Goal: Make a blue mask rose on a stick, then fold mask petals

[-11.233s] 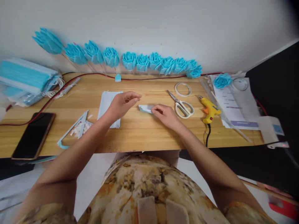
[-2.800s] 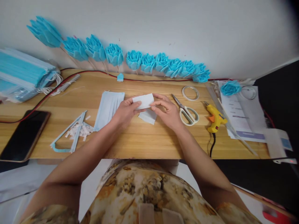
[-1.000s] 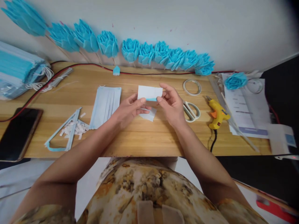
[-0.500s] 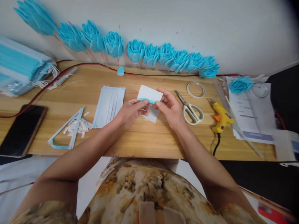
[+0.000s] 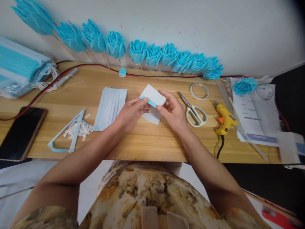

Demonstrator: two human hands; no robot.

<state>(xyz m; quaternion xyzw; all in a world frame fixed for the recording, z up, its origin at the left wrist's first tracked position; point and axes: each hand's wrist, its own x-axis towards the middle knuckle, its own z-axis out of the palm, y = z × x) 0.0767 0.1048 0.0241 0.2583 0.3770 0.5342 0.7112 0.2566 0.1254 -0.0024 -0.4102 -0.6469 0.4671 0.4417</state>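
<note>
Between my two hands is a small white sheet [image 5: 152, 92] with a folded blue strip along its near edge; it looks like a piece of mask fabric. My left hand [image 5: 132, 109] pinches its left end between thumb and fingers. On the right end, my right hand [image 5: 173, 109] grips the fold with its thumb, fingers behind. Below the hands another pale piece [image 5: 153, 117] lies on the table, partly covered. To the left rests a pleated face mask [image 5: 111, 106]. White-handled scissors [image 5: 195, 114] lie just right of my right hand, blades slightly apart.
Blue fabric flowers [image 5: 138, 52] on sticks line the wall. A tape roll [image 5: 199, 91], a yellow glue gun [image 5: 225, 119] and papers [image 5: 256, 117] are at right. Leftward are mask trimmings [image 5: 77, 130], a phone [image 5: 22, 133] and a mask pack [image 5: 22, 68]. A cable [image 5: 95, 65] runs along the back.
The held piece has tilted, its right end now lower than its left, and more of the blue fold shows. Both hands keep their hold on it.
</note>
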